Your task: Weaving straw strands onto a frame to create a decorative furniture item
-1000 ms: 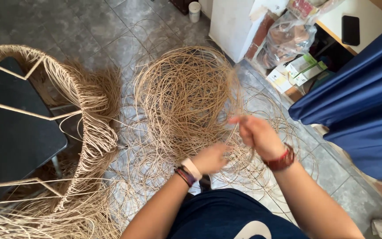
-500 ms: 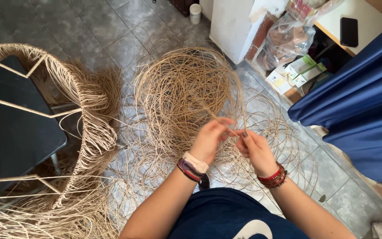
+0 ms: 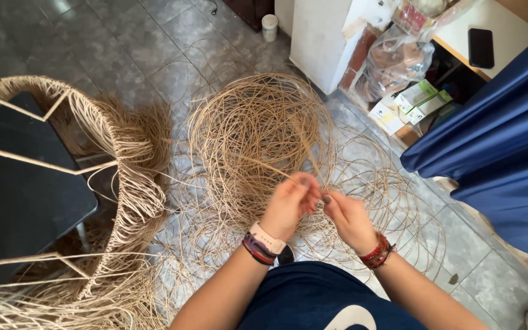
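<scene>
Head view looks straight down on two bare hands brought together over a tiled floor [image 3: 154,55]. The left hand [image 3: 288,205] is curled, its fingers [image 3: 308,183] pinched shut on a thin tan rattan strand [image 3: 270,166] that runs up and away from the pinch into the heap beyond. The right hand [image 3: 349,217] sits just beside it, fingertips touching the left hand's, closed around the same strand at the meeting point; how much of the strand lies inside that fist is hidden. One strand is clearly held; whether a second is gripped with it, I cannot tell.

Directly beyond the hands, touching the strand they hold, lies one large loose coil of rattan [image 3: 258,128], round and tangled, with thinner loops spilling out to the right of the hands and beneath them. Well to the left of the hands stands one woven frame [image 3: 123,159], its edge wrapped in the same tan fibre, with loose ends hanging off it and a dark panel inside it.

The left wrist carries a pale band [image 3: 268,237] and a dark one just below it. The right wrist carries a red beaded bracelet [image 3: 376,250].

Far beyond the hands, to the right, stand one white cabinet [image 3: 322,36], one clear plastic bag [image 3: 392,61], a few small cartons [image 3: 407,104] and one dark phone [image 3: 480,47] on a pale surface. A blue cloth [image 3: 496,140] hangs to the right.
</scene>
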